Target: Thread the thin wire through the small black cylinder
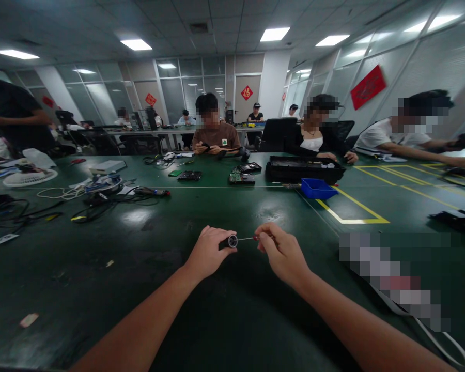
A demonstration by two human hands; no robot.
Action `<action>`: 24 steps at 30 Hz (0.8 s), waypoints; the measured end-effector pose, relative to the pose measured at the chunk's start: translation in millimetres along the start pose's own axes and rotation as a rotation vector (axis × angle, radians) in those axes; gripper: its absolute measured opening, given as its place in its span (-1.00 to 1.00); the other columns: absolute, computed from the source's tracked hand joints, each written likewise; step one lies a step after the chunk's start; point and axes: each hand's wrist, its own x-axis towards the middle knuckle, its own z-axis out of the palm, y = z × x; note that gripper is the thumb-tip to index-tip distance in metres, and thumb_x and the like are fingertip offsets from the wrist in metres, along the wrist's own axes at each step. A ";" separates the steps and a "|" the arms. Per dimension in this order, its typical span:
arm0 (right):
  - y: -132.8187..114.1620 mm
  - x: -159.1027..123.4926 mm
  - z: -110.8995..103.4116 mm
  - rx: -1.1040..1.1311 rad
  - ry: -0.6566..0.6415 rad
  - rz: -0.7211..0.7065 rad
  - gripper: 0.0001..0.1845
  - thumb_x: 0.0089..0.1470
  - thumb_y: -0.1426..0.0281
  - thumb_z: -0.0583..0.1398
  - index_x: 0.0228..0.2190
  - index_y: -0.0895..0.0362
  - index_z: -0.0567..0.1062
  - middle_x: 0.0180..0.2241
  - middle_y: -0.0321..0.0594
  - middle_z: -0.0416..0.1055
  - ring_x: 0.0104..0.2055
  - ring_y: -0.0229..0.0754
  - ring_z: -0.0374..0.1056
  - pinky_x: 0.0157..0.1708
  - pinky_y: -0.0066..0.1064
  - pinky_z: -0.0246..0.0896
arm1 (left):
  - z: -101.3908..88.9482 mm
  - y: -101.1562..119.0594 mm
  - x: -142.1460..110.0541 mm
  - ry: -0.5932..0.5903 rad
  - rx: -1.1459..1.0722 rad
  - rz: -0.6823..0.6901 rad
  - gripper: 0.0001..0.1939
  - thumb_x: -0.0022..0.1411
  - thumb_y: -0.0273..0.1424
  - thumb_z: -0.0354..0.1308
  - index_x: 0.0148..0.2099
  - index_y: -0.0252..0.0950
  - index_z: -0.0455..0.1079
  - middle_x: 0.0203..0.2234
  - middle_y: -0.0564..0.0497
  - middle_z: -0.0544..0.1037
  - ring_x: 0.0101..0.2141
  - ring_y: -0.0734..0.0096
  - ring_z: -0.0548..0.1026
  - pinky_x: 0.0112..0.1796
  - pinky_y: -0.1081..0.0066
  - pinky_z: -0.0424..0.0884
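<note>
My left hand (207,251) is closed around a small black cylinder (228,242), whose round, pale-rimmed end faces me and to the right. Between the fingertips of my right hand (281,249) is a thin screwdriver (246,238) with a bit of red at its handle. Its metal shaft points left and meets the cylinder's rim; whether the tip goes inside I cannot tell. Most of the screwdriver's handle is hidden by my fingers. Both hands are held over the green table (232,310), near its middle.
Ahead lie circuit boards (242,174), a black drive-like unit (189,175), a long black housing (304,169) and a blue bin (318,189). Cables (101,199) and a white fan (30,173) clutter the left. A blurred item with a strap (391,279) lies right. Several people sit across.
</note>
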 end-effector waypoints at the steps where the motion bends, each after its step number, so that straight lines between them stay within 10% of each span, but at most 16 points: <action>1: -0.2 0.5 0.3 -0.024 0.009 0.015 -0.71 0.32 0.27 0.03 -0.35 0.06 0.47 -0.56 -0.33 0.40 -0.53 -0.19 0.37 -0.50 -0.36 0.14 | 0.1 0.4 0.0 -0.004 0.001 0.002 -0.62 0.21 -0.36 0.34 0.08 -0.10 0.46 -0.02 0.03 0.57 0.02 0.18 0.45 0.21 -0.05 0.10; 8: -2.0 -0.7 5.5 0.042 0.000 0.020 -0.72 0.33 0.26 0.01 0.01 0.07 0.31 -0.37 -0.24 0.50 -0.38 -0.12 0.44 -0.41 -0.32 0.24 | -1.2 0.7 -0.9 -0.015 0.016 0.006 -0.62 0.20 -0.36 0.34 0.07 -0.09 0.47 -0.03 0.04 0.58 0.03 0.18 0.45 0.22 -0.07 0.08; 14: -1.5 -0.1 3.7 0.140 0.026 0.111 -0.69 0.35 0.16 -0.04 -0.09 0.04 0.38 -0.34 -0.23 0.48 -0.41 -0.16 0.37 -0.38 -0.28 0.25 | -0.6 1.7 -0.8 -0.004 0.013 0.009 -0.64 0.21 -0.34 0.33 0.07 -0.09 0.47 -0.04 0.02 0.58 0.00 0.16 0.46 0.20 -0.06 0.11; 24: 17.3 16.7 10.4 1.070 0.046 0.549 -0.67 0.06 0.11 0.31 -0.40 0.14 0.50 -0.52 -0.29 0.41 -0.48 -0.23 0.37 -0.32 -0.28 0.42 | -5.9 5.1 1.5 0.079 -0.005 0.005 -0.65 0.26 -0.37 0.28 0.09 -0.08 0.44 0.00 0.05 0.54 0.04 0.21 0.44 0.22 -0.01 0.13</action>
